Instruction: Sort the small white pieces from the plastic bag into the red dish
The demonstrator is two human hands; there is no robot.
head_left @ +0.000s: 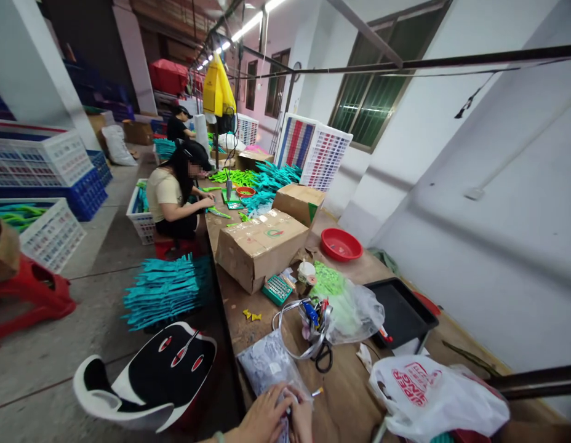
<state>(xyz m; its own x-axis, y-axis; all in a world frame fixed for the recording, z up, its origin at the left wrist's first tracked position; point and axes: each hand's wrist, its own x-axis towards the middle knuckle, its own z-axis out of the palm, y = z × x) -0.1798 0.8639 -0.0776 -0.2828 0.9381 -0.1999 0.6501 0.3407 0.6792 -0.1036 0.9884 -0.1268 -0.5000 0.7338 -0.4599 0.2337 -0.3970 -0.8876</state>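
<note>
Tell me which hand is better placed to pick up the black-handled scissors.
Probably the right hand: it lies nearer the scissors, which sit up and right of it. The left hand is farther; both rest on the clear bag.

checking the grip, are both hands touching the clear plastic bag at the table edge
Touching: the head view shows the left hand and right hand resting on the clear plastic bag.

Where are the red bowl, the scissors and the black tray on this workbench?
Red bowl (pixel 341 245): head view, on its inner floor.
Scissors (pixel 323 358): head view, on the black handle loops.
Black tray (pixel 400 314): head view, on its bare flat bottom.
</note>
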